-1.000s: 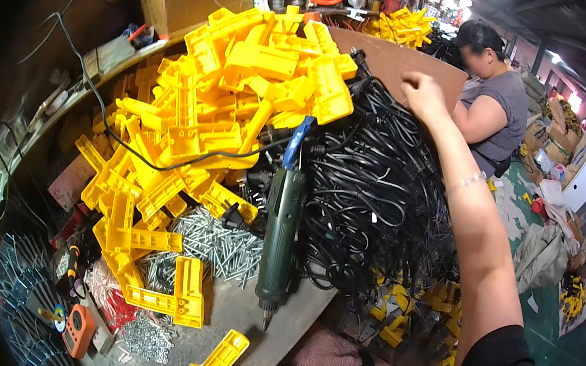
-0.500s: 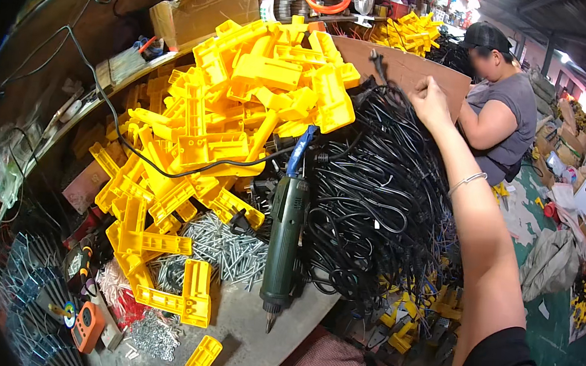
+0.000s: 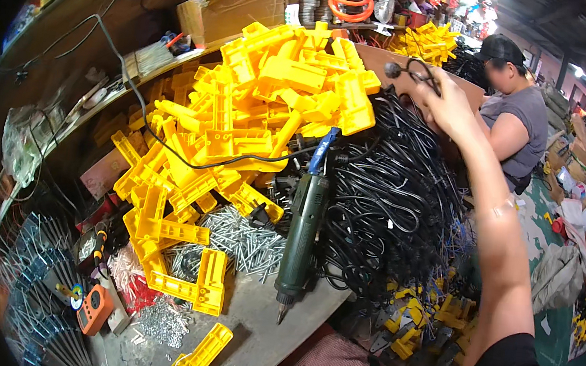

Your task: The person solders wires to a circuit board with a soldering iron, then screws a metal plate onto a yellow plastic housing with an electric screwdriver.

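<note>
On my feed the right hand pinches a black cable near the cable pile at the workbench's right edge. The left hand I cannot tell.

No words, numbers, brand or sign can be read. At the far side, a small white label is seen beside the cardboard box, but its print cannot be made out. A tiny white tag is shown among the black cables, too small for any lettering to be told. On the dark green power screwdriver and the orange device at the near left, no characters can be deciphered.
</note>
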Motion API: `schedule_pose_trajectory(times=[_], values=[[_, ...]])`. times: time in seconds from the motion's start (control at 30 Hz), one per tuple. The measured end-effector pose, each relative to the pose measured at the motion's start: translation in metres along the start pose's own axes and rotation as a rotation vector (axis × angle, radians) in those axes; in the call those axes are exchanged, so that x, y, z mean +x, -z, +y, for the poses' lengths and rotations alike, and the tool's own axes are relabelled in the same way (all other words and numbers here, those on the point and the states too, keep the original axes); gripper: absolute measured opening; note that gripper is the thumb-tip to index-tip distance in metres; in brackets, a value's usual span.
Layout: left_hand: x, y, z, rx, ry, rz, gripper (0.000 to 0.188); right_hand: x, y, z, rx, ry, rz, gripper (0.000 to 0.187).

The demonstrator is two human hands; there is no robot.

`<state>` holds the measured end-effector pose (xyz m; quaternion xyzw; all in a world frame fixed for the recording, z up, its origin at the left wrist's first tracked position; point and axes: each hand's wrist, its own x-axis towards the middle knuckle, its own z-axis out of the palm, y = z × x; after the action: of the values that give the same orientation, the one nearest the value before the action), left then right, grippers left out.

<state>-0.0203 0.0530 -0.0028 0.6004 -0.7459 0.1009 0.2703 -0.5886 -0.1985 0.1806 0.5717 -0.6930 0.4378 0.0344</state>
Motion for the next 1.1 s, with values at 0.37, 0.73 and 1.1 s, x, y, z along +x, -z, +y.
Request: schedule_pose_trajectory(times=[0.37,0.73,1.1], values=[[0.057,-0.061,0.148,-1.374,-0.065,-0.742,0.081,-0.216,-0.064,-0.212,1.55,-0.311,-1.186,0.057],[0.03,-0.009,0.09,-0.351,0.017,-0.206,0.042,-0.229,-0.132,-0.152,0.272,0.834,-0.438,0.06],[0.057,0.02,0.058,-0.336,-0.052,-0.298,0.034,-0.287,-0.133,-0.18,0.76,0.625,-1.179,0.02]])
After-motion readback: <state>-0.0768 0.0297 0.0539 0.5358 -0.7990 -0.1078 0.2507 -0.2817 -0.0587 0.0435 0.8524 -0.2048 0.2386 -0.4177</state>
